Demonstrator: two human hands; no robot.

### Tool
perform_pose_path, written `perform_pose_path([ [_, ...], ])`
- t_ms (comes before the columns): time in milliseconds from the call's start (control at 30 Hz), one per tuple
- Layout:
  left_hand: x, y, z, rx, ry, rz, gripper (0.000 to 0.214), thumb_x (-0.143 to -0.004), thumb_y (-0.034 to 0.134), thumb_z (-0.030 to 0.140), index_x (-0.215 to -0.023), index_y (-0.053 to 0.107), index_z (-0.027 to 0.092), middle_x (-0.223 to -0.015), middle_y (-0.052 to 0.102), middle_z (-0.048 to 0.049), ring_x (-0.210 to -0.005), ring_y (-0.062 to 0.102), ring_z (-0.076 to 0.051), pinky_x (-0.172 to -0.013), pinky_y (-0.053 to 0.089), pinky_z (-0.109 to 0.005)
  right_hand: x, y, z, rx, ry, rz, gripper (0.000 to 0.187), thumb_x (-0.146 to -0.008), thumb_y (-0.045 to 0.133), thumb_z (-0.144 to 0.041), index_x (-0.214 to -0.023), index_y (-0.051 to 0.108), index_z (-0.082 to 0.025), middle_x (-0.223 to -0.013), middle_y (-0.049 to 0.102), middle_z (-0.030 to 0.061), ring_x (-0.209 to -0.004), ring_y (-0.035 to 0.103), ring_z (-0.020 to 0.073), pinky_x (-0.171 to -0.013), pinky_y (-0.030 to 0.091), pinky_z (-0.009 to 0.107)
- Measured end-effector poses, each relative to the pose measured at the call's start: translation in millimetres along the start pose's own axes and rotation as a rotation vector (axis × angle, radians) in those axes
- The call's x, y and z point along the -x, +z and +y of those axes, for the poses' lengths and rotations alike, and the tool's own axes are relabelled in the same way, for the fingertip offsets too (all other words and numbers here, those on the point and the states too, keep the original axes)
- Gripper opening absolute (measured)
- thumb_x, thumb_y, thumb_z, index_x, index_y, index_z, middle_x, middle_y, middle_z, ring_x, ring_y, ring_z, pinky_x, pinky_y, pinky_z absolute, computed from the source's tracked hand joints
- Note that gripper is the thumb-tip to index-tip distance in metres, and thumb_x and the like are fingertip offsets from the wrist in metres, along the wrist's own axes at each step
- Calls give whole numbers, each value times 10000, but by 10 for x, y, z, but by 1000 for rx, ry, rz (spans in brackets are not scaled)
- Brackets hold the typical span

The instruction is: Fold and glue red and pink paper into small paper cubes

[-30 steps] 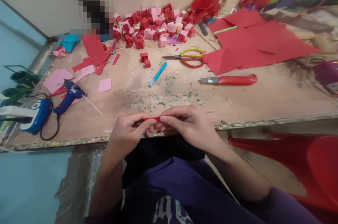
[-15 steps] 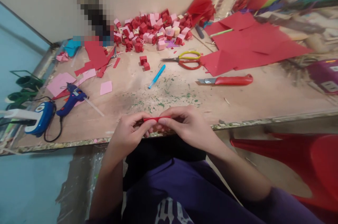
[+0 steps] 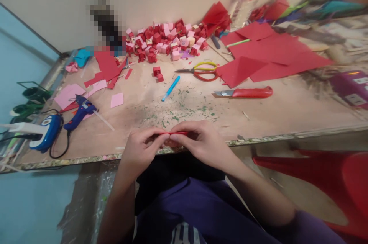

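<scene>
A thin folded strip of red paper [image 3: 181, 133] is pinched between the thumbs and fingers of both hands at the table's front edge. My left hand [image 3: 143, 145] is closed on its left part, my right hand [image 3: 199, 136] on its right. The thumb tips nearly meet at the middle, and the fingers cover much of the paper. Beyond the hands lie green scraps [image 3: 184, 108], a blue pen [image 3: 170, 88], scissors [image 3: 198, 71] with yellow and red handles, and a red-handled utility knife [image 3: 244, 92]. Two small red paper boxes [image 3: 157, 74] sit left of the scissors.
A heap of red and pink paper cubes [image 3: 163, 39] lies against the wall. Red paper sheets [image 3: 267, 52] spread at the right. At the left are a blue glue gun [image 3: 80, 112], a blue power strip [image 3: 47, 133] and pink paper [image 3: 69, 94]. A red chair [image 3: 313, 175] stands at lower right.
The red strip shows as a thinner edge now, and the thumbs have come closer together on it. The whole table has shifted slightly down in view.
</scene>
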State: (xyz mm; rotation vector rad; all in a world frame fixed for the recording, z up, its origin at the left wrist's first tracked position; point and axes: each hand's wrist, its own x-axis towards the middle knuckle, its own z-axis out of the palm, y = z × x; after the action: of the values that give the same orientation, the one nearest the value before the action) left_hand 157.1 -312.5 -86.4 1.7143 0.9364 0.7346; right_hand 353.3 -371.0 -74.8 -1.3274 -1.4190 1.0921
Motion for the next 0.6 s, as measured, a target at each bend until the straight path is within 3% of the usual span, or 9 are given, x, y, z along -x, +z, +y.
perform_pose_path([
  [233, 23, 18, -20, 74, 1, 91, 147, -918, 781, 333, -891, 837, 200, -834, 804, -46, -729, 759, -167, -659, 640, -228, 13, 37, 18, 80, -41, 40, 180, -993, 663, -250, -916, 816, -195, -816, 806, 30, -725, 730, 169, -685, 553, 273],
  [433, 36, -40, 0, 49, 74, 11, 146, -938, 765, 319, -966, 862, 213, -905, 825, -64, -741, 762, -170, -680, 641, -242, 53, 86, 27, 174, -80, 131, 186, -990, 648, -248, -906, 806, -198, -782, 808, 29, -645, 717, 156, -628, 536, 264],
  [600, 9, -66, 67, 108, 66, -31, 192, -980, 685, 268, -921, 857, 207, -795, 806, -46, -690, 752, -157, -655, 632, -229, 53, 83, 41, 194, -103, 135, 193, -1007, 638, -260, -914, 796, -204, -819, 810, 26, -709, 727, 164, -681, 543, 271],
])
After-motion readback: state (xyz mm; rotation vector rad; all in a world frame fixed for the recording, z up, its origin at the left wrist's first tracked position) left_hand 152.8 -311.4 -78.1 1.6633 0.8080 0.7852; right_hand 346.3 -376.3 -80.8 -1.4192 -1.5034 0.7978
